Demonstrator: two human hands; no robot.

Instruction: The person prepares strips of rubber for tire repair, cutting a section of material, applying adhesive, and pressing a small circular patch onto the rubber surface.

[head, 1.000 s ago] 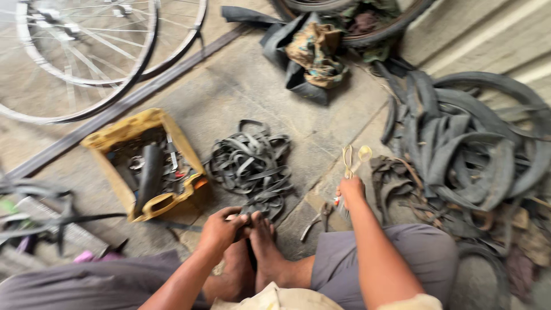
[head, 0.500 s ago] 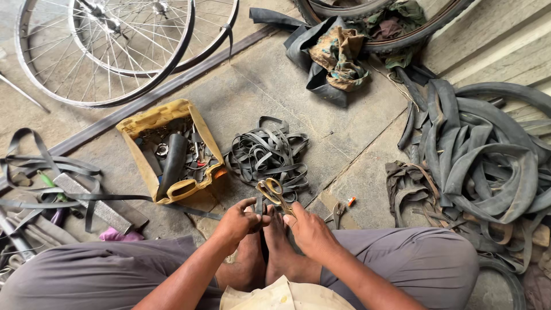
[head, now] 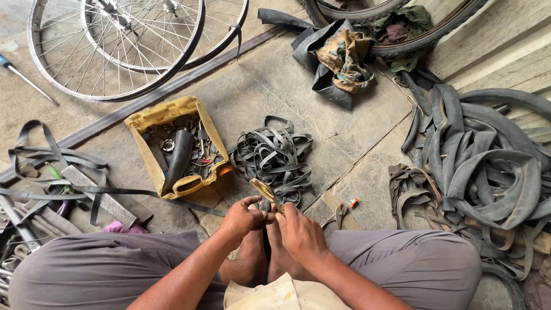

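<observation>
Scissors (head: 263, 188): yellow handles shown at lower centre, blades hidden by hands.
Axis: pointed toward lower right.
Left hand (head: 241, 219): closed on scissors.
Right hand (head: 299, 232): grip cannot be told.

Scissors (head: 265, 192): you see only the yellowish handles; your hands cover the blades.
Left hand (head: 241, 219): your fingers curl in, so what they pinch is hidden.
Right hand (head: 301, 234): its fingertips hide behind the scissors.
Feet (head: 261, 258): your hands and cloth cover most of them.
Yellow tray (head: 150, 117): the little metal bits inside are too small to tell apart.
Bicycle wheels (head: 115, 46): the top edge cuts them off.
Old tyre tubes (head: 488, 166): the right edge cuts the pile off.
Screwdriver (head: 26, 80): its handle runs off the left edge.
</observation>
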